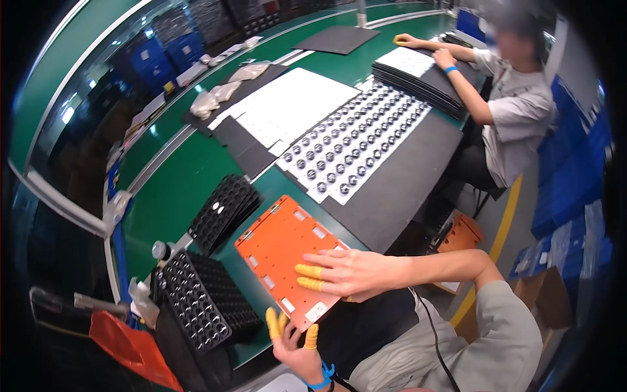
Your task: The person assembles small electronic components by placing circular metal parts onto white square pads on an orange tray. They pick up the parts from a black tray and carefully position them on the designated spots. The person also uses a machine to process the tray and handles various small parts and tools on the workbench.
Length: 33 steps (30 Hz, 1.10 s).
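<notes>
An orange flat plate [287,251] with metal hinges at its far end and several pale slots lies tilted on the green bench before me. My right hand [349,273] rests on the plate's right side, fingers stretched out flat, two of them in yellow finger cots. At the near corner is my left hand [295,349], palm up, its fingers spread and capped with yellow cots. A blue wrist strap [320,377] circles the left wrist. The left fingertips are close to the plate's edge; whether they touch it I cannot tell.
Black trays of round parts [196,300] stand at left, with another black tray stack [222,209] beyond. Ahead lies a white sheet with rows of black round parts [356,140]. A co-worker [516,104] sits at far right, hands on stacked sheets [418,81]. A red bag [134,346] hangs lower left.
</notes>
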Motion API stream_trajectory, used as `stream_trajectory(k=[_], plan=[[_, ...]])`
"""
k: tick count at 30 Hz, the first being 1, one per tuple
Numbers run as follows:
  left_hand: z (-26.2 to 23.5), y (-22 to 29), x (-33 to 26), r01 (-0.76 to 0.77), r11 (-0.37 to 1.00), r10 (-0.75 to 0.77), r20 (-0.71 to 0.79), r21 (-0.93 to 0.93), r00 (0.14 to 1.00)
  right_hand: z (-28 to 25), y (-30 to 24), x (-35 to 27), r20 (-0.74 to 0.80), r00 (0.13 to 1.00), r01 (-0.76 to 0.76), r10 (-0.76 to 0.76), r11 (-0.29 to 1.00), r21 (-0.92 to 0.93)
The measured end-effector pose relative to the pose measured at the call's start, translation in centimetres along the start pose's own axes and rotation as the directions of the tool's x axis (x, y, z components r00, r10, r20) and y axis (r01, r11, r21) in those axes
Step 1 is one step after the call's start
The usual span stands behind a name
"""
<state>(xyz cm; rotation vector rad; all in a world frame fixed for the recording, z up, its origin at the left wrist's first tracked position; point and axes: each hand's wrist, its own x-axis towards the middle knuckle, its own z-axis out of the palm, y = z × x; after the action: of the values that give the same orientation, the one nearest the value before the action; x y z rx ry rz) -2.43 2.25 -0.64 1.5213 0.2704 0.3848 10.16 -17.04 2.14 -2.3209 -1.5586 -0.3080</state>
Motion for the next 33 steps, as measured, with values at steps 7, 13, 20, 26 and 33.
stream_trajectory(k=[7, 13, 20, 26, 33], plan=[[-1.6, -2.8, 1.9, -0.303, 0.81, 0.338, 0.022, 0.502, 0.941, 1.2, -0.1, -0.1, -0.003, 0.999, -0.045, 0.045, 0.998, -0.048], [-2.5, -3.7, 3.3, -0.445, 0.723, 0.437, 0.149, 0.529, 0.887, 2.2, 0.6, 0.2, 0.003, 1.0, -0.006, 0.006, 0.999, -0.035], [-1.9, -4.2, 3.5, -0.399, 0.72, 0.428, 0.088, 0.568, 0.899, 2.0, 0.9, 1.2, 0.079, 0.993, -0.082, 0.088, 0.994, -0.078], [-2.0, -3.5, 3.6, -0.34, 0.699, 0.375, 0.082, 0.629, 0.923, 2.7, 0.9, 1.6, 0.099, 0.993, -0.051, 0.066, 0.988, -0.144], [-2.3, -4.1, 3.8, -0.434, 0.6, 0.441, 0.174, 0.672, 0.881, 3.9, 2.1, 0.5, -0.05, 0.998, -0.025, 0.024, 0.999, -0.032]])
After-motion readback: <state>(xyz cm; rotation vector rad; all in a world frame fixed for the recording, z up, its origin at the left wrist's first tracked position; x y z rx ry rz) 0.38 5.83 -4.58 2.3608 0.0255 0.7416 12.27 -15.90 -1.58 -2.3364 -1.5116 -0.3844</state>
